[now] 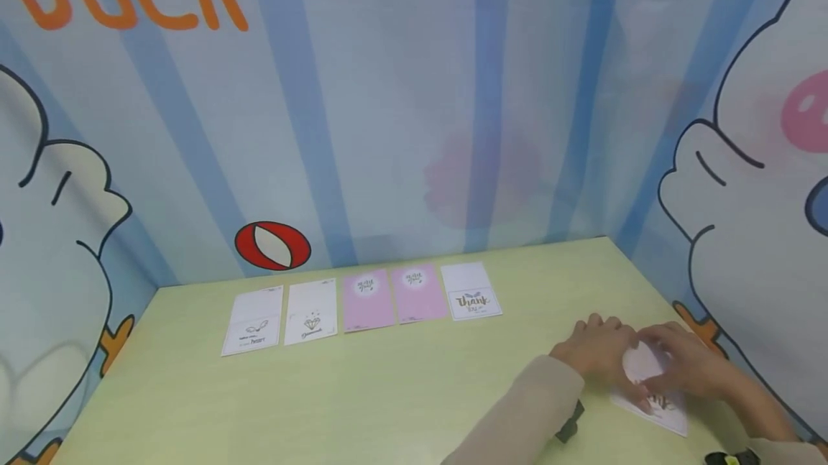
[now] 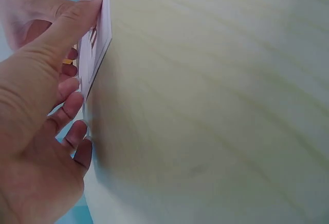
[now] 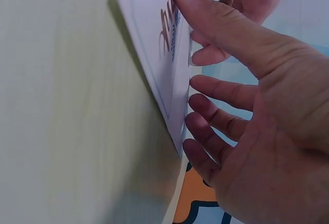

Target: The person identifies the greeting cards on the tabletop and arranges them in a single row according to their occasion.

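A white greeting card (image 1: 673,419) with brown-gold "Thank" lettering is at the table's right end, partly covered by both hands. My left hand (image 1: 601,353) holds it from the left, the thumb over its printed face. From the right, my right hand (image 1: 695,361) grips the same card, its thumb also on the face. In the left wrist view the left fingers (image 2: 72,106) bend toward the card's far edge. The right wrist view shows the card (image 3: 149,44) close over the tabletop, with the right fingertips (image 3: 194,82) along its far edge.
Along the back of the pale wooden table (image 1: 310,407) lies a row of cards: a heart card (image 1: 254,321), a diamond card (image 1: 311,312), two pink cards (image 1: 369,310) and a white "Thank you" card (image 1: 471,291). A cartoon-printed backdrop (image 1: 401,106) borders the table.
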Motion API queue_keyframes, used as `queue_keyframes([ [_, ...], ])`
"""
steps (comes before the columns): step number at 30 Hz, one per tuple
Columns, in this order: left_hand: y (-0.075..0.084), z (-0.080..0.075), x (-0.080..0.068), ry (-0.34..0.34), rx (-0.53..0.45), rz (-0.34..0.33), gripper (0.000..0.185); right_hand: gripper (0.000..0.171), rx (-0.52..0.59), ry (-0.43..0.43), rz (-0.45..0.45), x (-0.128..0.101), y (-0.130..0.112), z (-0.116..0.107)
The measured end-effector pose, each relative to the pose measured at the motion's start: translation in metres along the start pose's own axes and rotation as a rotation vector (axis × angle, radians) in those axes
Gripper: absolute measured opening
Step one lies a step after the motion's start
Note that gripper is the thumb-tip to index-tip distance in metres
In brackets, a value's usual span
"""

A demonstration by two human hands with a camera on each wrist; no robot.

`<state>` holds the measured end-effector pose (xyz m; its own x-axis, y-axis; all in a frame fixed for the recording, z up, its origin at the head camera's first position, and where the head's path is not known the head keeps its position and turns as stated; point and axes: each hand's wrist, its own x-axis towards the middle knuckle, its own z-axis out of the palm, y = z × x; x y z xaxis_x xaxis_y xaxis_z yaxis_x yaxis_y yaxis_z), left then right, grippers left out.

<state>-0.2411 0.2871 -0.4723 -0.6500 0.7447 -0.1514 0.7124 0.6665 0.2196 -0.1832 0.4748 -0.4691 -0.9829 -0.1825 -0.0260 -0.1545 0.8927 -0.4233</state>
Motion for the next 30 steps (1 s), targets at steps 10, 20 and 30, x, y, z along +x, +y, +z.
queue_keyframes([
  [10, -0.006, 0.003, 0.003, 0.019, 0.034, -0.022, 0.097, 0.085, -0.015, -0.039, 0.021, 0.007, 0.001, -0.002],
  [20, 0.003, 0.003, 0.005, 0.010, 0.119, -0.041, 0.106, 0.078, -0.033, -0.061, 0.013, 0.004, 0.015, -0.006],
  [30, 0.010, -0.003, 0.005, -0.034, 0.035, -0.115, 0.099, 0.063, 0.057, -0.137, -0.012, 0.005, 0.027, -0.007],
])
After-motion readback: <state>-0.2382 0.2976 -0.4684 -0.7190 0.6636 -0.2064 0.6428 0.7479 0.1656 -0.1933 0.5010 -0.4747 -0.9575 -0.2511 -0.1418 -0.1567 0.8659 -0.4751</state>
